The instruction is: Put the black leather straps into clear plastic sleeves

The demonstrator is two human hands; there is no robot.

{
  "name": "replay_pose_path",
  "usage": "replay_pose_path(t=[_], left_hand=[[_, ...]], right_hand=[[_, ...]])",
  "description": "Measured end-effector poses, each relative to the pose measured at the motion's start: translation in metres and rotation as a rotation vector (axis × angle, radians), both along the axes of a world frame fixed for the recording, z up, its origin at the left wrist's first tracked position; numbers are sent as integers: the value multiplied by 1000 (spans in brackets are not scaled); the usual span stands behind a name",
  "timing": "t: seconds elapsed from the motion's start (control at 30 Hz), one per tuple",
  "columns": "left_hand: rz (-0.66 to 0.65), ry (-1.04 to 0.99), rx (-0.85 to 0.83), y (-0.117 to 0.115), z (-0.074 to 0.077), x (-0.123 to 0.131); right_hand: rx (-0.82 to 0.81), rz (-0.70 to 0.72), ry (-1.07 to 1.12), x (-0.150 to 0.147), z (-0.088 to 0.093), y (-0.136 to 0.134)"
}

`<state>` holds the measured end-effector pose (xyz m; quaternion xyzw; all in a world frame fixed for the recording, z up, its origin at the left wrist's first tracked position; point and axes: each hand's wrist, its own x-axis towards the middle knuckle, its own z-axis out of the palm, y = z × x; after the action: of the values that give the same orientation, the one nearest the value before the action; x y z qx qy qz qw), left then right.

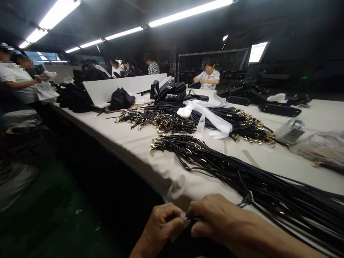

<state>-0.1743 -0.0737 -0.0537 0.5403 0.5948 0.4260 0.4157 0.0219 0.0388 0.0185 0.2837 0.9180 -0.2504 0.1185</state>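
Note:
Close to the table's near edge, my left hand (159, 227) is closed in a pinch on a small piece of thin white wrapping (177, 232). My right hand (219, 220) is closed beside it, its thumb and fingers around a thin black strap (194, 216). The strap's end meets the white piece between the two hands; the exact contact is partly hidden by my fingers. Just beyond my right hand lies a long bundle of black straps (228, 168) with gold-coloured buckles and clasps.
A second heap of black straps (161, 116) lies farther back, with white wrapping strips (206, 116) across it. Black bags (172, 91), a clear plastic bag (324, 147) and a white divider board (120, 87) are on the table (126, 143). Several people stand around.

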Motion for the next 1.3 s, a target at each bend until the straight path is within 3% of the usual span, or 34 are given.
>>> replay_pose_path(t=[0.1,0.2,0.43,0.67,0.77,0.97,1.07,1.17,1.23,1.3], left_hand=[[25,-34,-9,-5,-9,-15],[29,-218,-132,-7,-20,-23],[-41,-442,-293,4,-30,1],[-19,-425,-291,12,-14,30],[-7,-280,-165,11,-9,33],[13,368,471,-3,-27,21],[34,509,563,-3,-36,18],[54,369,423,3,-34,18],[34,182,199,8,-30,19],[18,-53,-76,12,-26,23]], right_hand=[[-166,-47,-21,20,15,21],[-237,-55,-22,34,29,31],[136,39,-77,29,46,22],[128,46,-150,5,44,0],[63,53,-137,-2,36,-3],[-56,-40,-66,13,25,18],[-370,-213,-29,21,16,24],[-618,-283,11,23,9,22],[-467,-210,40,21,7,16],[-130,-76,42,16,4,6]])
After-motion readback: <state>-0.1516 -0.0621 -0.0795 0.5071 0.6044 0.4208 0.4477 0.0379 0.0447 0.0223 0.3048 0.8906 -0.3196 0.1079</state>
